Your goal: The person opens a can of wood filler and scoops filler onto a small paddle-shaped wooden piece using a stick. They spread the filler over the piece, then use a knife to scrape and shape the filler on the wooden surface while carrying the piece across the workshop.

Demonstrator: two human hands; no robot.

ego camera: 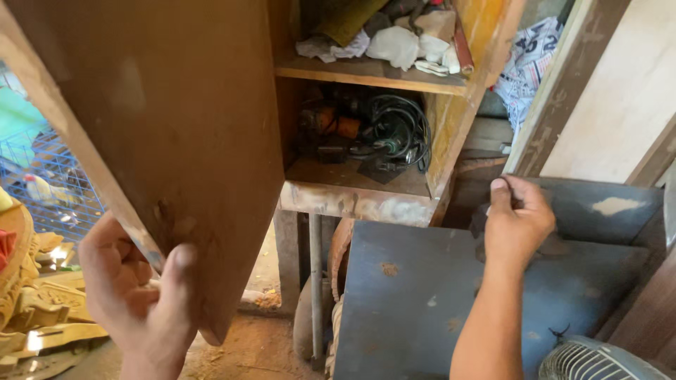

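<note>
My left hand [137, 299] grips the lower edge of a brown wooden cabinet door [176, 127], which is swung open toward me. My right hand [517, 222] rests with curled fingers on the top edge of a dark blue-grey board [422, 295] that leans upright below the cabinet. Inside the open cabinet [366, 197], the lower shelf holds power tools with coiled black cords [394, 134]. The upper shelf [373, 72] carries white rags [398, 46] and other clutter.
A fan with a grey grille [598, 359] sits at the bottom right. Carved pale wood pieces [35, 309] lie at the left, in front of a blue wire cage with a bird [42, 186]. A patterned cloth [528, 63] hangs behind the cabinet. Sawdust covers the floor [253, 348].
</note>
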